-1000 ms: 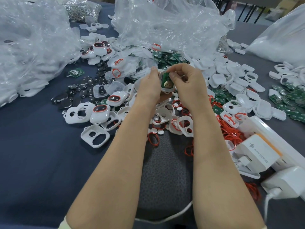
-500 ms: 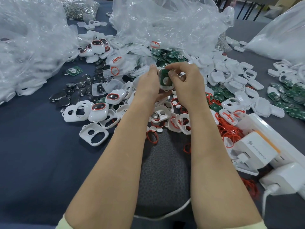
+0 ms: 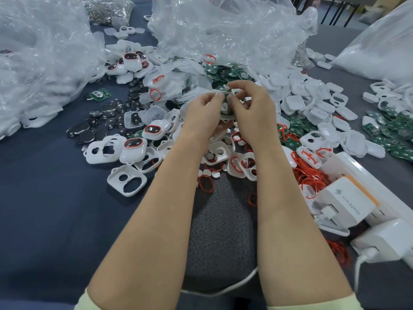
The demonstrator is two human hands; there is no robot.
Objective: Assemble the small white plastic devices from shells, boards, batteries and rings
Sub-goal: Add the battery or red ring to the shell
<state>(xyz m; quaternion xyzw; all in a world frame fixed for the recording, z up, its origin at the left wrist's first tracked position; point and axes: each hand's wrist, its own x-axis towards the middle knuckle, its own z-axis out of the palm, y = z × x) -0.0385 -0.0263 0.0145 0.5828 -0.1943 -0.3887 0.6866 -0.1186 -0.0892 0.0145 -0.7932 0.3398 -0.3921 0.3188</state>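
Note:
Both hands meet above the heap at the table's middle. My left hand (image 3: 204, 115) and my right hand (image 3: 252, 113) pinch one small white shell with a green board (image 3: 225, 106) inside it between fingertips and thumbs. The fingers hide most of that part. Around it lie white shells (image 3: 127, 179), finished devices with red rings (image 3: 133, 147), dark coin batteries (image 3: 105, 118), green boards (image 3: 400, 128) and loose red rings (image 3: 310, 175).
Crumpled clear plastic bags (image 3: 223, 30) rise behind the heap and at the left (image 3: 40, 63). A white power strip with chargers (image 3: 348, 202) sits at the right front. A grey patterned pad (image 3: 221, 224) lies between my forearms on the dark blue cloth (image 3: 44, 209).
Both hands have shifted slightly forward and down with the shell, fingers closing tighter over it so less of the green board shows.

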